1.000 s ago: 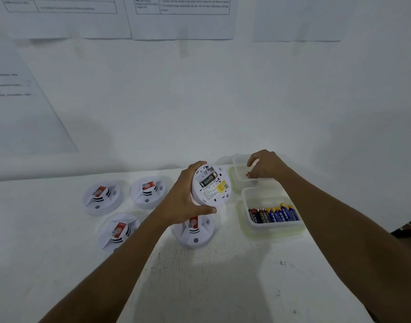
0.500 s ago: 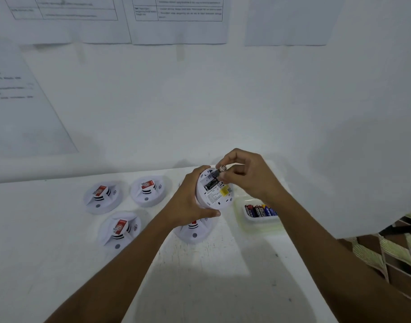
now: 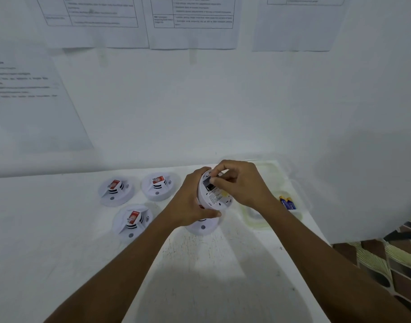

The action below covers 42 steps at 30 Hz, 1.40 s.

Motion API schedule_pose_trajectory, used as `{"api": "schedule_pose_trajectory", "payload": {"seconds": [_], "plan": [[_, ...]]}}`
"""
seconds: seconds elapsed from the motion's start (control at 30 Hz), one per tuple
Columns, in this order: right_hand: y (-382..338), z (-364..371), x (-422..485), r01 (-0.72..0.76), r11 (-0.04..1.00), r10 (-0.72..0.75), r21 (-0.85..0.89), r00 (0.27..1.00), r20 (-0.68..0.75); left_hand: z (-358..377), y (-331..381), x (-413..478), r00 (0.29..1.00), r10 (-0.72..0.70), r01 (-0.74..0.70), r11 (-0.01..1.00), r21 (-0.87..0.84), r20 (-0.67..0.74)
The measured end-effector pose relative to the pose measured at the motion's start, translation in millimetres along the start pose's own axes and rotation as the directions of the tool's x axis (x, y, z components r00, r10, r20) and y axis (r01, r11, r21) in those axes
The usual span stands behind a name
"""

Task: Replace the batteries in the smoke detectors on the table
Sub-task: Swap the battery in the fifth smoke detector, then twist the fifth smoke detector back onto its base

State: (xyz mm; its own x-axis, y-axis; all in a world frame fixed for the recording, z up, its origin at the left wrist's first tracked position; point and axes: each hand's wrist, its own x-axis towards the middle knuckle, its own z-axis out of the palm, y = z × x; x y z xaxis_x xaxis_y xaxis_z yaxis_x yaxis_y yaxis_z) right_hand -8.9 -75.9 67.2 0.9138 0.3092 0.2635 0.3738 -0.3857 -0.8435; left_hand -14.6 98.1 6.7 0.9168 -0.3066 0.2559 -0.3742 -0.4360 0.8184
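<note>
I am holding one smoke detector (image 3: 214, 194) up off the table (image 3: 211, 271) in my left hand (image 3: 192, 201), fingers wrapped round its rim, its back turned toward me so the open battery bay is facing my eyes and my other hand can get at it. My right hand (image 3: 243, 183) is sitting just above and to the right of it, fingertips (image 3: 214, 181) pinched together and pressing down at the top of the bay; I am judging that I am seating a battery there, though the fingers are hiding whatever they are gripping, so I cannot tell for sure that anything is in them. The detector's back is looking white and round, with a dark recess near the top, small printed text below it and a yellow patch toward my right palm.

Directly under my left hand another detector (image 3: 203, 227) is lying on the table, mostly covered. Three more detectors (image 3: 132, 221) are lying face up well to the left of my left hand, each showing a red tag. Just past my right wrist a clear plastic tray (image 3: 300, 206) is holding spare batteries (image 3: 287, 202), blue and yellow, kept within easy reach for the next swap
</note>
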Motion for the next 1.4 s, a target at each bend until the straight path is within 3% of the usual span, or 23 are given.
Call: {"api": "schedule_pose_trajectory", "payload": {"seconds": [0.13, 0.3, 0.6, 0.67, 0.73, 0.83, 0.93, 1.07, 1.17, 1.27, 1.4], "plan": [[1.6, 1.2, 6.4, -0.108, 0.987, 0.104, -0.120, 0.994, -0.037, -0.9, -4.3, -6.4, 1.000, 0.002, -0.002, 1.000, -0.016, -0.013], [4.8, 14.5, 11.1, -0.279, 0.958, 0.278, 0.062, 0.960, 0.019, -4.5, -6.2, -10.4, 1.000, 0.011, -0.011, 0.999, -0.032, -0.009], [21.6, 33.0, 31.6, -0.252, 0.949, 0.253, 0.187, 0.967, 0.021, -31.4, -28.7, -22.0, 1.000, -0.029, 0.029, 0.998, -0.049, 0.004], [33.0, 36.7, 41.6, -0.240, 0.965, 0.248, 0.111, 0.967, -0.065, -44.7, -36.2, -26.1, 0.999, -0.045, 0.044, 0.999, -0.032, -0.021], [48.0, 38.3, 53.3, -0.209, 0.975, 0.201, -0.081, 0.975, -0.099, -59.7, -41.7, -30.4, 0.997, -0.052, 0.051, 0.999, -0.018, -0.048], [67.7, 40.9, 70.1, -0.082, 0.932, 0.115, -0.353, 0.991, 0.073, -80.3, -49.0, -36.3, 0.996, -0.054, 0.054, 0.999, -0.001, -0.077], [76.9, 48.2, 83.6, 0.018, 0.858, 0.135, -0.513, 0.957, 0.258, -92.1, -57.4, -38.8, 0.995, -0.054, 0.055, 0.998, 0.005, -0.089], [77.0, 61.0, 95.3, 0.028, 0.830, 0.192, -0.557, 0.923, 0.333, -98.6, -71.6, -38.3, 0.992, -0.075, 0.076, 0.997, 0.003, -0.101], [78.7, 64.2, 98.8, 0.118, 0.776, 0.146, -0.619, 0.922, 0.358, -100.3, -77.8, -37.4, 0.992, -0.075, 0.076, 0.997, 0.010, -0.098], [78.5, 62.2, 94.4, 0.132, 0.778, 0.086, -0.615, 0.946, 0.311, -99.5, -74.7, -37.1, 0.992, -0.080, 0.082, 0.997, 0.015, -0.100], [71.6, 51.0, 78.7, -0.035, 0.917, 0.056, -0.398, 0.998, 0.041, -97.2, -67.8, -37.4, 0.992, -0.096, 0.096, 0.995, -0.004, -0.083]]}}
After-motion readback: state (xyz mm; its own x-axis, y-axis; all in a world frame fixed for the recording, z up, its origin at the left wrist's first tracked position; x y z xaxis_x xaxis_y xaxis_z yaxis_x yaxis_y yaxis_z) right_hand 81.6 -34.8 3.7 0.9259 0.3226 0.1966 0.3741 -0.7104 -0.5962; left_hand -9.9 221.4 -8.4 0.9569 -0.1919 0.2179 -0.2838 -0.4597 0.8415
